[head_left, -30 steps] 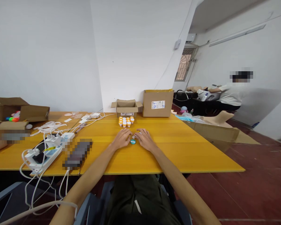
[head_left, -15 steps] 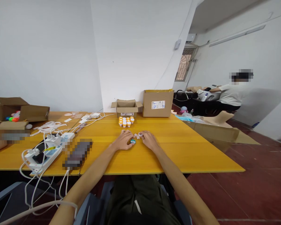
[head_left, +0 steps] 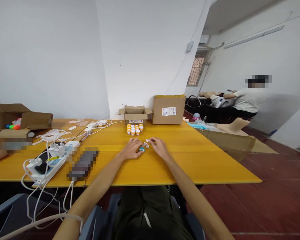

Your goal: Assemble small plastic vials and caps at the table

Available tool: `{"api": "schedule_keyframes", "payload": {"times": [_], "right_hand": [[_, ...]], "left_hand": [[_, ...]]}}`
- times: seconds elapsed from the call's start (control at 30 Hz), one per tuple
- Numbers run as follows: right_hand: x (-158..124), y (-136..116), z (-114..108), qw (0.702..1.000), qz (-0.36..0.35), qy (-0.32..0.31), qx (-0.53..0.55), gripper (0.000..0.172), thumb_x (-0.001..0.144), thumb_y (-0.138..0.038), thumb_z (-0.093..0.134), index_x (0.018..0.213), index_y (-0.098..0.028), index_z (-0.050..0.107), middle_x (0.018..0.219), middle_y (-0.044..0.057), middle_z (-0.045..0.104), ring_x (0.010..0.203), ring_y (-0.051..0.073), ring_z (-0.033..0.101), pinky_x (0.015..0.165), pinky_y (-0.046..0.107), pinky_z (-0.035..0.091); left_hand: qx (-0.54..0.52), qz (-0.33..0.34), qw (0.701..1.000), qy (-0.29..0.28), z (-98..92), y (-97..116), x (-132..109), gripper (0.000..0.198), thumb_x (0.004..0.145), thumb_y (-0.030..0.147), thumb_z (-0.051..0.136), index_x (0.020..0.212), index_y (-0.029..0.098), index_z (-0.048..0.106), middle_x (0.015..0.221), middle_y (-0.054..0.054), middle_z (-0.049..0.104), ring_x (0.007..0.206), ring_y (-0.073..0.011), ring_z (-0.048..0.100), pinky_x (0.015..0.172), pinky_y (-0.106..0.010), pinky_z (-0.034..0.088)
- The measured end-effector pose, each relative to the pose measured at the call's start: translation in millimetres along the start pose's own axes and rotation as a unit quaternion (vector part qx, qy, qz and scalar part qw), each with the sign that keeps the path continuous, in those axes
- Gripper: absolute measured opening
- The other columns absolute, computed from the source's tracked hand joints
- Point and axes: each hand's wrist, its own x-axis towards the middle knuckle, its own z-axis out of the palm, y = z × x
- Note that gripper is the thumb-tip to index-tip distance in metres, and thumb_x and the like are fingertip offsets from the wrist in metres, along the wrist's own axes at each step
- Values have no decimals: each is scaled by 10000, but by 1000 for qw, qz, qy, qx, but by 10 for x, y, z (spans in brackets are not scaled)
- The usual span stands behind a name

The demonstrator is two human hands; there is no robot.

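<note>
A small round teal disc (head_left: 141, 149) with pale marking on its face was seen lying flat on the yellow table (head_left: 190, 160), near the middle, between the two hands. The marking was too small to be read. The disc was touched at its left edge by the fingertips of the left hand (head_left: 129, 151), which was laid palm down with the fingers loosely bent; whether the disc was actually gripped could not be told. Just beyond the disc, a small white patterned strip (head_left: 146, 144) was pinched at its far end by the closed fingertips of the right hand (head_left: 160, 147). Farther back, a cluster of orange-and-white bottles (head_left: 134, 129) was set before an open box (head_left: 135, 115), on whose front a white label strip was fixed. On the taller shut box (head_left: 168, 109) beside it, a white label (head_left: 168, 111) with dark print was stuck; neither label could be read.
</note>
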Motion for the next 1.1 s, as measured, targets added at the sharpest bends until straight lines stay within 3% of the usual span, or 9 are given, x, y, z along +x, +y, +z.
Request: {"api": "schedule_keyframes", "payload": {"times": [0.23, 0.47, 0.6, 1.1], "right_hand": [[44, 8, 41, 973, 1, -75, 217, 310, 778, -483, 568, 667, -195, 593, 638, 3, 631, 636, 161, 580, 625, 276, 467], [58, 7, 53, 931, 75, -147, 326, 433, 633, -611, 678, 651, -183, 614, 618, 14, 649, 586, 151, 598, 586, 278, 487], [50, -16, 56, 918, 89, -167, 347, 459, 604, -629, 700, 670, -179, 634, 630, 23, 667, 609, 163, 633, 594, 285, 508], [32, -36, 64, 918, 78, -174, 348, 452, 620, -621, 700, 674, -175, 657, 627, 22, 668, 605, 163, 625, 632, 303, 518]], "left_hand": [[-6, 2, 1000, 3, -1, -9, 0, 176, 840, 318, 528, 991, 233, 559, 997, -57, 656, 1039, -257, 493, 912, -412, 318], [-4, -12, 999, 50, -10, -20, 7, 147, 894, 307, 467, 979, 232, 560, 1003, -63, 632, 1028, -246, 490, 902, -409, 324], [-4, -14, 998, 64, -6, -39, 14, 167, 924, 303, 425, 985, 236, 566, 980, -59, 626, 1015, -235, 494, 887, -397, 332], [-42, -12, 997, 69, -3, -45, 39, 163, 936, 236, 417, 967, 231, 577, 925, -44, 648, 980, -219, 505, 870, -369, 336]]}}
